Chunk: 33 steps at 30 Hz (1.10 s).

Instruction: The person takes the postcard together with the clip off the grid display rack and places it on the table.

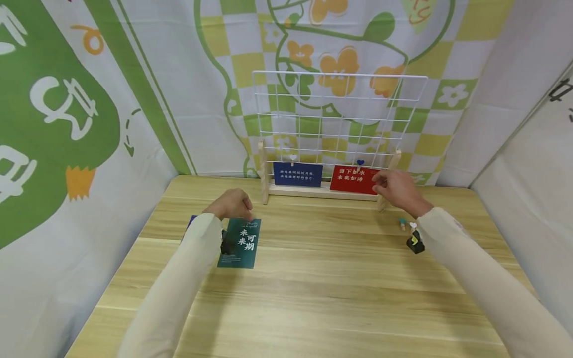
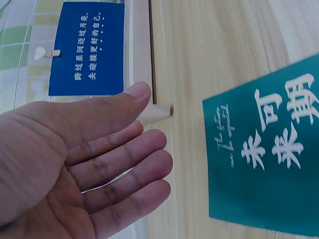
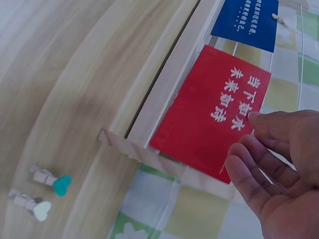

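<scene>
A red card [image 1: 351, 180] with white writing hangs from the low part of a white wire grid [image 1: 340, 119], under a clip with a blue heart [image 1: 360, 162]. My right hand [image 1: 396, 188] is at its right end, thumb and fingers loosely bent; whether they touch it is unclear. To the left hangs a blue card [image 1: 297, 174], under a clip with a white heart [image 1: 293, 158]. My left hand [image 1: 233, 204] hovers by the top of a green card [image 1: 245, 243] lying on the table. In the left wrist view its fingers [image 2: 124, 167] are relaxed, holding nothing.
Two small wooden clips lie at the table's right, one with a teal heart [image 3: 63, 185], one with a white heart [image 3: 42, 211]. A purple card [image 1: 191, 219] shows partly behind my left sleeve. Wooden feet [image 1: 263, 171] support the grid; patterned cloth [image 1: 179, 99] hangs behind.
</scene>
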Each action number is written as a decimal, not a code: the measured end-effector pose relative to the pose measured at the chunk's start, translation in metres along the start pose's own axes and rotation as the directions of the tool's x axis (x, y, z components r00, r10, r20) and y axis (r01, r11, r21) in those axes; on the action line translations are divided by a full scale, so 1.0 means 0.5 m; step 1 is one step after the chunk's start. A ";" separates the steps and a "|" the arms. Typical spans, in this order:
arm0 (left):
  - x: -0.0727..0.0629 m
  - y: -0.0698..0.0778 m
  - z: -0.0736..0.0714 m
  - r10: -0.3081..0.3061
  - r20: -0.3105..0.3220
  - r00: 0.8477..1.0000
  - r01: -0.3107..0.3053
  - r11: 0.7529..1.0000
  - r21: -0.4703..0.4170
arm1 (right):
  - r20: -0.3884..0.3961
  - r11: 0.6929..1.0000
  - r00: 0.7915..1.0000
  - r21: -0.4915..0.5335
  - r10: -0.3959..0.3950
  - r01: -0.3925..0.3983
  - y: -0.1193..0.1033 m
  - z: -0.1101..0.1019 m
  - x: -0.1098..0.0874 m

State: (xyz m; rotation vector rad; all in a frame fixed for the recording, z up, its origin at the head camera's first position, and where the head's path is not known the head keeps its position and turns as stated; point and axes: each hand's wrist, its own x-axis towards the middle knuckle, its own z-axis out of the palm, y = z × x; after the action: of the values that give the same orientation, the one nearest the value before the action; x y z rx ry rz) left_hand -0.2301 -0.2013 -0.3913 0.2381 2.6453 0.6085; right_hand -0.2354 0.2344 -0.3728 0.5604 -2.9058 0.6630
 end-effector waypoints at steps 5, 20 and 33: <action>0.013 0.013 0.003 0.023 -0.029 0.999 -0.023 1.000 -0.002 | 0.024 1.000 1.000 0.013 0.007 -0.007 -0.021 0.009 0.017; 0.044 0.040 0.014 0.052 -0.155 0.987 -0.051 0.999 0.011 | 0.039 0.997 0.997 -0.018 -0.073 0.074 -0.089 0.029 0.075; 0.062 0.067 0.028 0.084 -0.236 0.968 -0.080 0.996 0.026 | 0.008 0.991 0.991 -0.005 -0.137 0.137 -0.145 0.040 0.111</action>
State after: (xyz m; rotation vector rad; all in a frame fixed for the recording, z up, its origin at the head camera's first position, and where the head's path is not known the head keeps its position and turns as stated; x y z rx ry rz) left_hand -0.2495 -0.1586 -0.3985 0.2975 2.8827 0.6796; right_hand -0.2598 0.1468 -0.3514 0.7554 -2.8425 0.6350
